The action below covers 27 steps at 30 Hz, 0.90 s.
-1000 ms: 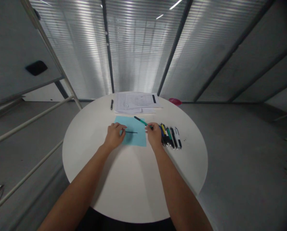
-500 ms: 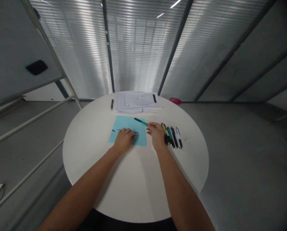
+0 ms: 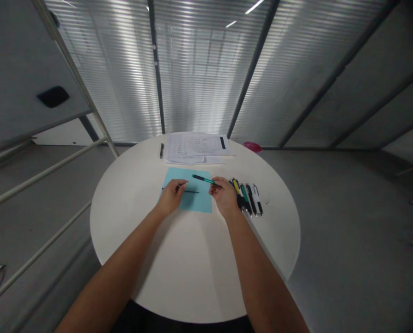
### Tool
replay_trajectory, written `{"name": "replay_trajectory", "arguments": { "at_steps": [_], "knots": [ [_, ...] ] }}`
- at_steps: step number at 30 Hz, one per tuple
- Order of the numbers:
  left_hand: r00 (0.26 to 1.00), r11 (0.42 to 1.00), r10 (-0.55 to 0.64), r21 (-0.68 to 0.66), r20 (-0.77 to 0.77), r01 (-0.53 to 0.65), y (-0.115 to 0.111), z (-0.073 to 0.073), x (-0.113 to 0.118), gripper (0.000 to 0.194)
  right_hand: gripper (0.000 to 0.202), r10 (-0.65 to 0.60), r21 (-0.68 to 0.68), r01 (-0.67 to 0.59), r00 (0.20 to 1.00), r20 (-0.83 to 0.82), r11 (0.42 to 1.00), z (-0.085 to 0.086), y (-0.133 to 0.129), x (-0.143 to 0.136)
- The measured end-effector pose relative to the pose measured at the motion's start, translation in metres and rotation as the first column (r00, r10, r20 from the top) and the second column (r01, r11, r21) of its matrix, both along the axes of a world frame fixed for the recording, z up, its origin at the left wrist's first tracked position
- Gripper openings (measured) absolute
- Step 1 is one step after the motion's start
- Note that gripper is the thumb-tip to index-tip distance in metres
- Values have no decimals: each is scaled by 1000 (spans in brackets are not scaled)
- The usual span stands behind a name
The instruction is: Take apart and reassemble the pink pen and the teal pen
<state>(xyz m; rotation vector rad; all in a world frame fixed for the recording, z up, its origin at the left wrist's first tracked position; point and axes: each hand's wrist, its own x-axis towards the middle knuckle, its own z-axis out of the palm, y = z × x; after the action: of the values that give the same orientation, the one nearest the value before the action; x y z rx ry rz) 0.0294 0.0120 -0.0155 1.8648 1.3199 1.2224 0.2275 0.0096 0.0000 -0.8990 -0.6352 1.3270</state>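
My right hand (image 3: 225, 196) is closed on a green and black pen (image 3: 202, 178), its black end pointing left over the blue sheet (image 3: 196, 203). My left hand (image 3: 172, 198) is in a pinch above the left part of that sheet. A small dark piece (image 3: 178, 187) shows at its fingertips, too small to name. Between the hands a thin dark rod (image 3: 191, 192), like a pen refill, lies on the sheet. My left hand hides part of the sheet and perhaps part of the rod.
Right of my right hand several pens (image 3: 250, 199) lie side by side. Printed papers (image 3: 196, 147) are stacked at the far side of the round white table (image 3: 192, 277), with a dark pen (image 3: 161, 151) to their left. A white-railed frame (image 3: 54, 173) stands at left.
My left hand has lifted and shifted left, its fingers now pinched with a small dark piece showing. My right hand keeps hold of the green and black pen, which has moved slightly down.
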Motion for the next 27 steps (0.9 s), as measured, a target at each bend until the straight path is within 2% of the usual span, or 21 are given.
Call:
{"name": "replay_trajectory", "arguments": {
  "at_steps": [4, 8, 15, 21, 27],
  "knots": [
    [971, 982, -20, -179, 238, 64, 4, 2, -5, 27, 11, -10, 5, 9, 997, 76, 1000, -2, 0, -2],
    [929, 958, -91, -223, 358, 179, 2, 6, -3, 25, 12, 3, 6, -5, 981, 195, 1000, -4, 0, -7],
    [913, 953, -66, -245, 402, 177, 0, 12, -3, 24, 13, -17, -10, 20, 959, 284, 1000, -5, 0, -9],
    [891, 949, -41, -261, 451, 175, 2, 10, -6, 32, 13, -43, -4, 47, 939, 340, 999, -5, 1, -8],
    [914, 950, -19, -276, 404, 142, 1, 12, -7, 31, 11, -84, 86, 51, 886, 456, 995, -8, 2, -8]
  ]
}}
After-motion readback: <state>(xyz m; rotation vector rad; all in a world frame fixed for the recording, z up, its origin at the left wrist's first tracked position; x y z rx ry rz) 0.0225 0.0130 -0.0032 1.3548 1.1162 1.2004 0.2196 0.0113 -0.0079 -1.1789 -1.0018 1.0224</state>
